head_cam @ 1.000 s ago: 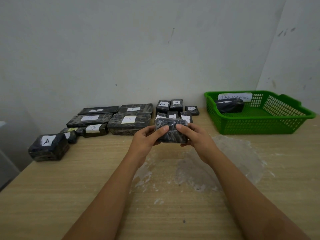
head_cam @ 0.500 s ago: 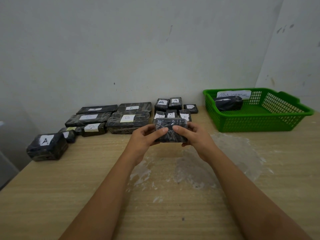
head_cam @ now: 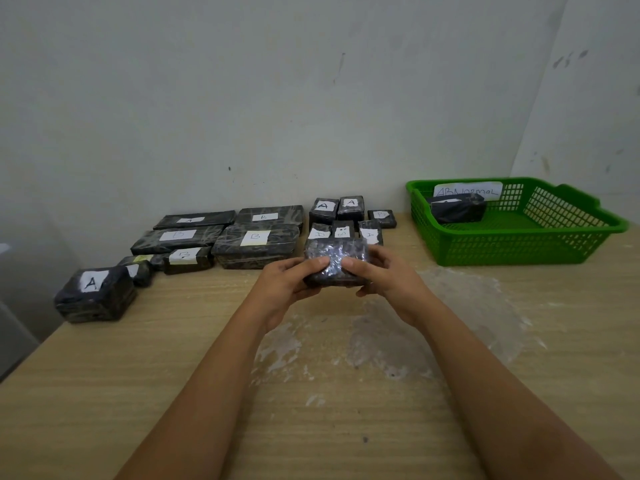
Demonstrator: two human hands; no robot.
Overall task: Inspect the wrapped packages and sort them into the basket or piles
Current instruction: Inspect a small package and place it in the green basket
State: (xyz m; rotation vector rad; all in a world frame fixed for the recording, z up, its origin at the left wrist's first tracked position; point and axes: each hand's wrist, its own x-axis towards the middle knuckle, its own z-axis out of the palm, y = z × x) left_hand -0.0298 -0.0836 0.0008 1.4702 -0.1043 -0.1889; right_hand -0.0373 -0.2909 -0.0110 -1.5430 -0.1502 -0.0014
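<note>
**Package up for inspection, verdict pending**

Both hands are on it. The left hand grips the left end of the small wrapped package, the right hand grips the right end, thumbs on top, fingers curled beneath. It hangs above the middle of the worktop, toward the far edge. Against a second ago, the package has barely moved: same two-handed hold, perhaps tipped a touch more toward the camera. That reads as inspection in progress, no sorting decision yet.

The surface facing us is dark, crinkled, glossy film catching the light, and no white label shows on it. It's a squat rectangular block with soft corners.

Along the far edge lie the piles: flat dark slabs and small blocks, each with a paper tag lettered A or B. At the far right corner sits the green basket, latticed plastic, tagged "ABNormal", one dark package already inside. Clear film lies crumpled on the wood-grain top.
</note>
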